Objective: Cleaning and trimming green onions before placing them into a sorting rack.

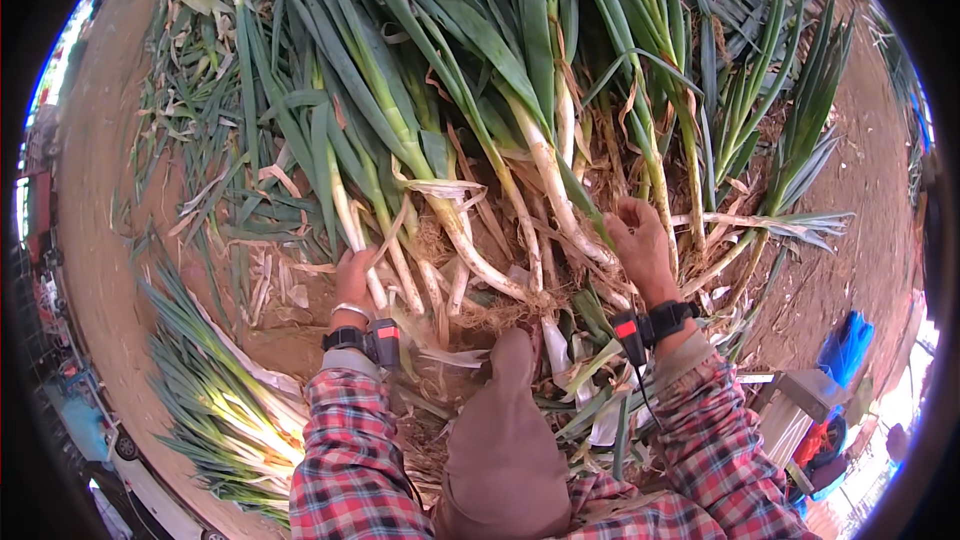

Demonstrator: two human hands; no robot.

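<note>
A thick row of leeks (545, 165) lies before me, white shanks and roots toward me, green tops away. My left hand (354, 278) is closed around the lower white shank of a leek (341, 208) at the row's left side. Farther right, my right hand (643, 248) has its fingertips pinched at the end of a long green leek leaf (584, 198). That leaf hangs beside a thick white shank. Soil and dry, peeling skins cling to many shanks.
A trimmed bunch of leeks (235, 405) lies at the lower left. Stripped leaves (195, 90) litter the brown ground (105, 240) at far left. Loose peelings (590, 390) lie near my lap. At the lower right are a metal-looking box (812, 392) and a blue bag (846, 345).
</note>
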